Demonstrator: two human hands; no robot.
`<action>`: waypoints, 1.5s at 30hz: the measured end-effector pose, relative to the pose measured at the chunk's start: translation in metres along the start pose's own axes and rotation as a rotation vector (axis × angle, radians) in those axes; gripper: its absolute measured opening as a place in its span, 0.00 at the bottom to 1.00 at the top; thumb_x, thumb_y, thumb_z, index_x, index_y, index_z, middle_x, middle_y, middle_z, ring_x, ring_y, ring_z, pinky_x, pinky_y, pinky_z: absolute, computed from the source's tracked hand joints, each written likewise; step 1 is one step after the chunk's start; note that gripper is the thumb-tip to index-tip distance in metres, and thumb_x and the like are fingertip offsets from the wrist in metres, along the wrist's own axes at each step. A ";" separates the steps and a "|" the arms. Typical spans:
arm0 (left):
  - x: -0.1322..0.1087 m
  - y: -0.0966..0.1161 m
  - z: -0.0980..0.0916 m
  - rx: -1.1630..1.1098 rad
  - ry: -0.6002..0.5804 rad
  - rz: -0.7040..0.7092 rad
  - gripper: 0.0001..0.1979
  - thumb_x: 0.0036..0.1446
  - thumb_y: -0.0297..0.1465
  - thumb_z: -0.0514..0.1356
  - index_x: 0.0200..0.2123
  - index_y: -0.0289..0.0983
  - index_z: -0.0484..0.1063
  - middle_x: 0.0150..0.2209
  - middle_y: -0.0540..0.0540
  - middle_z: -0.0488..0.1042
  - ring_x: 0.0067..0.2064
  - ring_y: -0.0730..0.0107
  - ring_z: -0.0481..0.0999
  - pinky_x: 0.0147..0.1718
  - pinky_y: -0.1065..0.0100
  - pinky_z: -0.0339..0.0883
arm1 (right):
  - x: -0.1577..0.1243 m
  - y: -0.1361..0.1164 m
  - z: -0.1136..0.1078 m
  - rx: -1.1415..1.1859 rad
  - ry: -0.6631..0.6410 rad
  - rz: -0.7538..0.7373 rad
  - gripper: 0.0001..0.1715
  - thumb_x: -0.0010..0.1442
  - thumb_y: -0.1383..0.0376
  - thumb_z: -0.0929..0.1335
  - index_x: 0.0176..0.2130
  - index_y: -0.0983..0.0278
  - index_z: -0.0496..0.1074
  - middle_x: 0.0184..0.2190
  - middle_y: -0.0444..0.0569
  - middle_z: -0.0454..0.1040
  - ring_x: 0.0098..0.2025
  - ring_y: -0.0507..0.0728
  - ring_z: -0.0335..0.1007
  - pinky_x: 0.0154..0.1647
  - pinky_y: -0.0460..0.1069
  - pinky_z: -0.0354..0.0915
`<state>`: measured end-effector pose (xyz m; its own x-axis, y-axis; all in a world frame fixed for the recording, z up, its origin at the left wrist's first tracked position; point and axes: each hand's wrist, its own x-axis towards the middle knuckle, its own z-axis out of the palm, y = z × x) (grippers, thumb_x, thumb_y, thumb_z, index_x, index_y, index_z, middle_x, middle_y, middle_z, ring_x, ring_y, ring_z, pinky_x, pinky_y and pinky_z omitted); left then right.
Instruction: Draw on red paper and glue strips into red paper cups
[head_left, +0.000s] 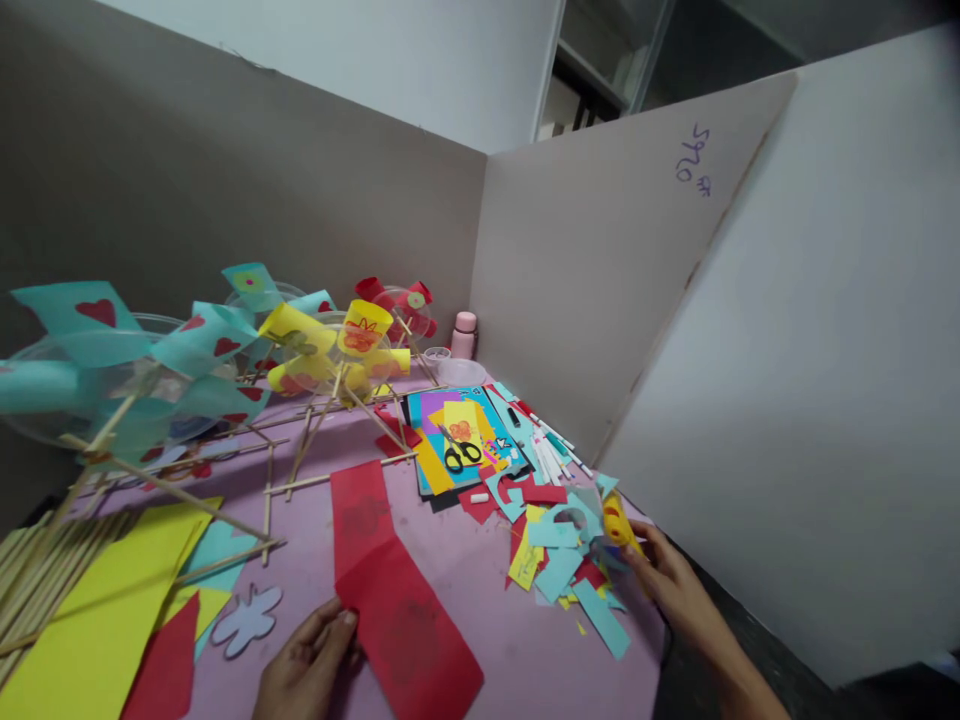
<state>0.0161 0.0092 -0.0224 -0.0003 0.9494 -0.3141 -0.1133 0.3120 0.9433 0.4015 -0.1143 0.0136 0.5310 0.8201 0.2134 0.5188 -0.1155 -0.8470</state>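
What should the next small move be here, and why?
Probably bring the yellow object, perhaps a tape dispenser, across to the red paper with the right hand, while the left hand steadies the paper. The right hand's fingers are on that object beside the paper scraps, and the left hand pinches the red paper's edge near where two pieces seem to overlap.

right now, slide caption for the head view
Left hand pinching red paper, right hand holding a yellow plastic item, paper pinwheels beyond.
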 end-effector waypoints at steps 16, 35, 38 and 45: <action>-0.040 0.057 0.134 0.399 -0.405 0.454 0.21 0.51 0.43 0.59 0.45 0.38 0.71 0.41 0.42 0.74 0.32 0.63 0.72 0.32 0.65 0.65 | -0.011 -0.003 -0.002 -0.179 -0.138 -0.238 0.19 0.59 0.58 0.65 0.48 0.63 0.68 0.46 0.55 0.71 0.49 0.62 0.68 0.49 0.53 0.65; 0.003 0.032 0.252 0.800 -0.545 0.358 0.14 0.61 0.36 0.58 0.48 0.36 0.68 0.47 0.44 0.72 0.43 0.63 0.75 0.41 0.57 0.71 | -0.015 0.011 -0.006 0.541 -0.090 0.098 0.23 0.51 0.53 0.73 0.47 0.56 0.73 0.46 0.49 0.74 0.46 0.60 0.69 0.46 0.50 0.65; 0.002 0.029 0.253 0.834 -0.540 0.404 0.14 0.61 0.36 0.58 0.48 0.36 0.69 0.47 0.44 0.72 0.42 0.64 0.75 0.40 0.57 0.71 | -0.016 0.009 -0.008 0.729 -0.038 0.244 0.23 0.50 0.53 0.74 0.45 0.58 0.75 0.37 0.47 0.77 0.35 0.55 0.70 0.36 0.46 0.67; 0.000 0.030 0.254 0.788 -0.547 0.528 0.10 0.60 0.35 0.58 0.42 0.35 0.71 0.39 0.47 0.75 0.40 0.65 0.75 0.40 0.59 0.69 | -0.016 -0.008 -0.022 1.037 0.160 0.334 0.23 0.51 0.55 0.74 0.46 0.59 0.74 0.49 0.50 0.76 0.36 0.55 0.73 0.33 0.46 0.72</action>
<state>0.2653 0.0273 0.0335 0.6017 0.7967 0.0568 0.4387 -0.3891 0.8101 0.4036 -0.1392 0.0275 0.6594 0.7444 -0.1051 -0.4414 0.2702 -0.8556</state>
